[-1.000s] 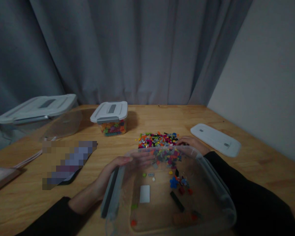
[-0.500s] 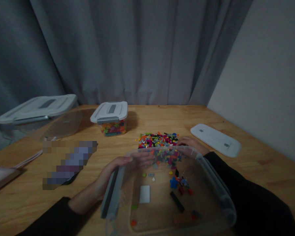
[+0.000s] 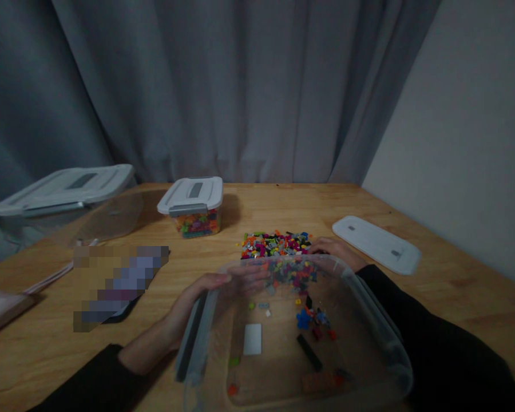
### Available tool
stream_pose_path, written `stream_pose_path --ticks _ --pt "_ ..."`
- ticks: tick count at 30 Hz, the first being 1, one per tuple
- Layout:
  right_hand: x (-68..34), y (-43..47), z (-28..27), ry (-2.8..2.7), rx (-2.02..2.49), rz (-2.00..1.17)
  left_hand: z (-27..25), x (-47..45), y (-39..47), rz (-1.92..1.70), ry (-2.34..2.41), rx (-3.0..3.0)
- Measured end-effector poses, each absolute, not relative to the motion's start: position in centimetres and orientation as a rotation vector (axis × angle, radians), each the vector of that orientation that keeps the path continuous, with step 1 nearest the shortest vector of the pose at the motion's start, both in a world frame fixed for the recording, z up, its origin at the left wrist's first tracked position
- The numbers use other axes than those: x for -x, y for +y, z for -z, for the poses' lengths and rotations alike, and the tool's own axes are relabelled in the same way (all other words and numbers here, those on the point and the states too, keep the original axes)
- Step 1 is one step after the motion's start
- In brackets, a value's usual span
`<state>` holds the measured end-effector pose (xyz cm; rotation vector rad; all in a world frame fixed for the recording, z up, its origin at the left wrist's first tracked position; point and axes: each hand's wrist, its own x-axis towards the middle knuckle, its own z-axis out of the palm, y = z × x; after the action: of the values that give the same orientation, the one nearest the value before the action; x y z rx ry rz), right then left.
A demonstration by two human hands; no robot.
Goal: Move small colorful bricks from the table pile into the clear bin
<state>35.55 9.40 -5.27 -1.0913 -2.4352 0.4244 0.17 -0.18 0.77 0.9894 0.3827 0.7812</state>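
Observation:
A lidless clear plastic box [image 3: 278,372] with grey side clips is right in front of me. Inside lie a few loose toy bricks, including a white plate [image 3: 253,339], a black bar [image 3: 309,352] and a blue star-shaped piece [image 3: 302,319]. Both arms reach around it. My left hand [image 3: 210,281] is open at the box's far left corner, its stretched fingers seen through the clear wall. At the right edge of a pile of small coloured bricks [image 3: 274,245] rests my right hand [image 3: 332,250], open with slightly bent fingers, partly behind the box.
A smaller lidded box [image 3: 197,223] full of coloured bricks stands behind. To the left are a large lidded clear box [image 3: 81,200], a blurred-out flat object [image 3: 124,286] and a pale block with a cable [image 3: 4,312]. A white lid [image 3: 375,244] lies at the right.

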Motion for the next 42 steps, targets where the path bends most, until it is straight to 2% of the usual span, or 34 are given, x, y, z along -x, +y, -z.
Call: stream_pose_path --ticks 13,21,42 --pt "-35.3 8.9 4.6 -2.454 1.082 -0.456 0.8 0.0 0.4 -0.791 0.355 -0.961" --pt "-35.1 8.7 4.2 -2.446 1.102 -0.464 -1.4 -0.4 -0.4 -0.783 0.443 -1.001" --pt "-35.0 7.5 2.9 -2.267 1.314 -0.533 -2.1 -0.6 -0.7 -0.795 0.47 -1.002"
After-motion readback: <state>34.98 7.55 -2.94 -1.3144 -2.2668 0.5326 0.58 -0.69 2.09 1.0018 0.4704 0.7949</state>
